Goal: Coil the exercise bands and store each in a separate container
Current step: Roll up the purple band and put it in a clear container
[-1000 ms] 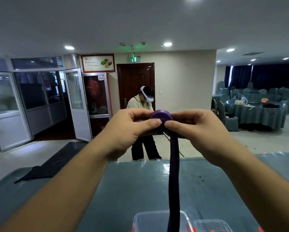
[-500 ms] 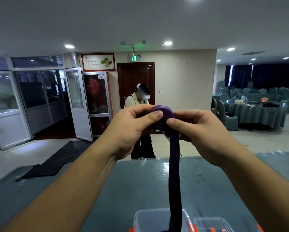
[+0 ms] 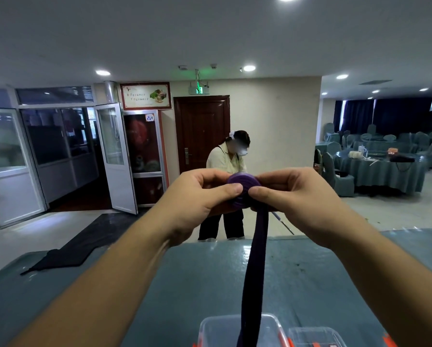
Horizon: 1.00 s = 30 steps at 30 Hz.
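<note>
Writing: a framed sign (image 3: 145, 96) hangs on the far wall at the left, above a glass door; it has two lines of small letters and a picture of food, but the letters are too blurred to read. A green exit sign (image 3: 199, 90) hangs above the brown door (image 3: 202, 131).
Left hand (image 3: 197, 199): one, raised above the tabletop (image 3: 160, 296). Its fingers are curled narrow around the left side of the coil, the thumb pressing on the near face of the coil.
Exercise band (image 3: 253, 271): one, dark purple. Its upper part is wound into a round coil (image 3: 240, 182) held in the air between both hands, in the middle of the view. The loose tail hangs straight down from the coil to the near edge, in front of the left container.
Right hand (image 3: 297, 201): one. Its fingers are also curled narrow, holding the right side of the coil, the thumb tip pinching the band where the tail leaves the coil. The two thumbs almost touch.
Containers: two, clear plastic, on the near edge of the tabletop, side by side. The left container (image 3: 217, 329) is larger in view; the right container (image 3: 312, 336) is just beside it. Orange parts show at their edges.
Other person (image 3: 228, 159): one, standing far behind the tabletop, in front of the brown door.
Far right: round tables with teal cloths and covered chairs (image 3: 380, 169).
</note>
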Tool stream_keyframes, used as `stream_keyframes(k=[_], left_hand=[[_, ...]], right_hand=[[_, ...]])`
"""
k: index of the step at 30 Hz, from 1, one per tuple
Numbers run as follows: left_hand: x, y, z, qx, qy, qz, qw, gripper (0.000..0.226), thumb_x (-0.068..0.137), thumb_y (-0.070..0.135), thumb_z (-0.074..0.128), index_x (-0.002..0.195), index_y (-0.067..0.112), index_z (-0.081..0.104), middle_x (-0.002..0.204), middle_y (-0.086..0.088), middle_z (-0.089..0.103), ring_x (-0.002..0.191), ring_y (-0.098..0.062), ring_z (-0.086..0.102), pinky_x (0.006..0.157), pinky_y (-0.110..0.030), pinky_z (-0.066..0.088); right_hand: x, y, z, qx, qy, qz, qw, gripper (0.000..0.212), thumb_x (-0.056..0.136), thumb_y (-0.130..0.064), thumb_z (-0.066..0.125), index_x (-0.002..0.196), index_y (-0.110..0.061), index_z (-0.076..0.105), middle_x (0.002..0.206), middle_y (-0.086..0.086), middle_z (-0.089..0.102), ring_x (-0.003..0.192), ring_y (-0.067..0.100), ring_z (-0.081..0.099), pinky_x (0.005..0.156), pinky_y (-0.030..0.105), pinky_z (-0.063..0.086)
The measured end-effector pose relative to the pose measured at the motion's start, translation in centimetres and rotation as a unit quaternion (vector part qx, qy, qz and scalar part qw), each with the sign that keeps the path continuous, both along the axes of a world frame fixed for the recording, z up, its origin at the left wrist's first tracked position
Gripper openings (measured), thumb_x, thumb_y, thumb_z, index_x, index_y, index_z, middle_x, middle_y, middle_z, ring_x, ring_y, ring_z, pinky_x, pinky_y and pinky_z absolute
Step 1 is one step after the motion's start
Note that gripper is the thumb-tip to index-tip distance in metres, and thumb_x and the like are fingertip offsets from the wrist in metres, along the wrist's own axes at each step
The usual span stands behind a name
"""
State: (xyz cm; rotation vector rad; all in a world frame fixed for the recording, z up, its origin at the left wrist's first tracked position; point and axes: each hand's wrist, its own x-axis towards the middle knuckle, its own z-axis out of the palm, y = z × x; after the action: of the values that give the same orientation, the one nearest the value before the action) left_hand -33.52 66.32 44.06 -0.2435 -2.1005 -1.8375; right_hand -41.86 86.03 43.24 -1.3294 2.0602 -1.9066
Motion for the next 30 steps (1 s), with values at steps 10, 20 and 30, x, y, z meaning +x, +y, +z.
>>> stream_keyframes(k=[10, 20, 30], left_hand=[[-0.4, 0.4, -0.5, 0.094, 0.035, 0.0, 0.995, 0.035, 0.078, 0.02, 0.079, 0.109, 0.007, 0.078, 0.105, -0.017, 0.079, 0.101, -0.031, 0.077, 0.083, -0.03, 0.063], [0.1, -0.5, 1.1, -0.076, 0.057, 0.027, 0.995, 0.026, 0.081, 0.029, 0.083, 0.106, 0.026, 0.081, 0.102, -0.003, 0.081, 0.096, -0.019, 0.078, 0.084, -0.028, 0.062], [-0.6, -0.8, 1.4, -0.152, 0.027, 0.028, 0.988, 0.023, 0.086, 0.023, 0.084, 0.109, 0.027, 0.08, 0.103, 0.001, 0.08, 0.099, -0.016, 0.077, 0.089, -0.033, 0.06]], right_hand=[[0.4, -0.1, 0.3, -0.047, -0.024, 0.01, 0.999, 0.019, 0.083, -0.021, 0.081, 0.101, -0.028, 0.084, 0.096, 0.005, 0.083, 0.091, 0.02, 0.08, 0.081, 0.023, 0.061], [0.6, 0.6, 1.7, -0.023, 0.038, 0.0, 0.999, 0.018, 0.084, -0.022, 0.081, 0.101, -0.027, 0.083, 0.096, 0.001, 0.083, 0.093, 0.018, 0.08, 0.087, 0.026, 0.062], [-0.1, 0.7, 2.3, 0.059, 0.089, -0.026, 0.994, 0.016, 0.092, -0.018, 0.077, 0.103, -0.029, 0.082, 0.094, -0.004, 0.083, 0.092, 0.014, 0.08, 0.086, 0.024, 0.062]])
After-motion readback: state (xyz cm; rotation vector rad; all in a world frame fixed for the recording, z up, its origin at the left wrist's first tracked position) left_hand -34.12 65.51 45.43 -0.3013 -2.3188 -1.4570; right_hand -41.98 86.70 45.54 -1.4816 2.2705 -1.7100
